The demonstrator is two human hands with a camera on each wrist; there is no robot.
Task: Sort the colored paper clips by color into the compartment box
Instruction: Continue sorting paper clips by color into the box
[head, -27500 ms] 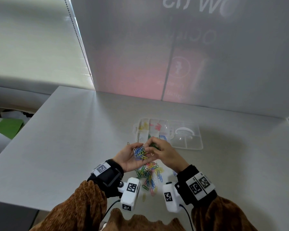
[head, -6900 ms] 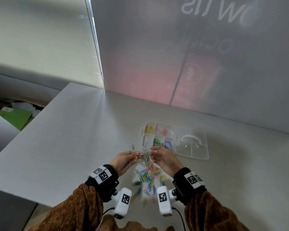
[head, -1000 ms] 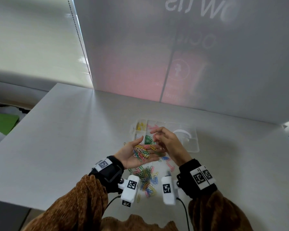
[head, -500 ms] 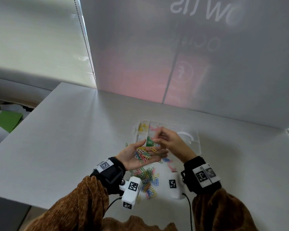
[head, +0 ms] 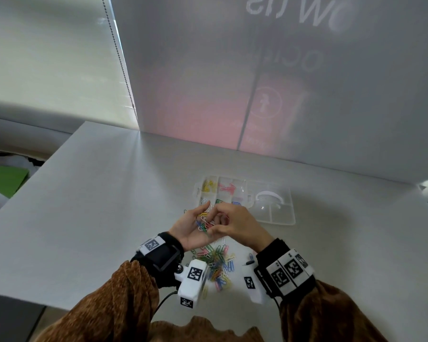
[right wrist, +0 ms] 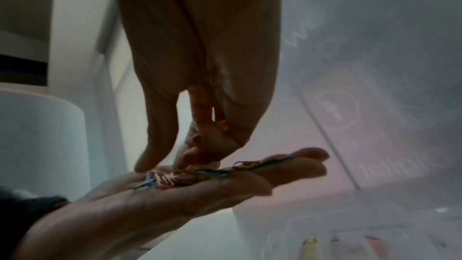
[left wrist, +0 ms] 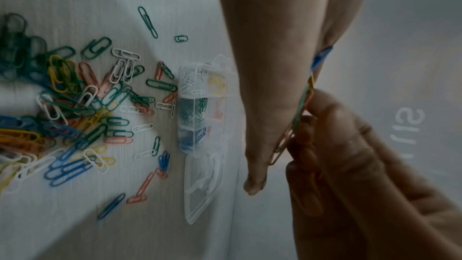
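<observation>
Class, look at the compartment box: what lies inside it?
The compartment box holds yellow clips, pink clips, and white, green and blue ones nearer the hands. The raised hands partly cover that near row, so its contents are only partly visible.

Left hand (head: 190, 228) lies palm-up, flat; right hand (head: 235, 225) reaches down, fingers (right wrist: 160, 141) on it.

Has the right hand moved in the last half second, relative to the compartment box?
Yes. The right hand has pulled back from over the compartment box toward the person, and its fingers now dip into the clips on the left hand.
</observation>
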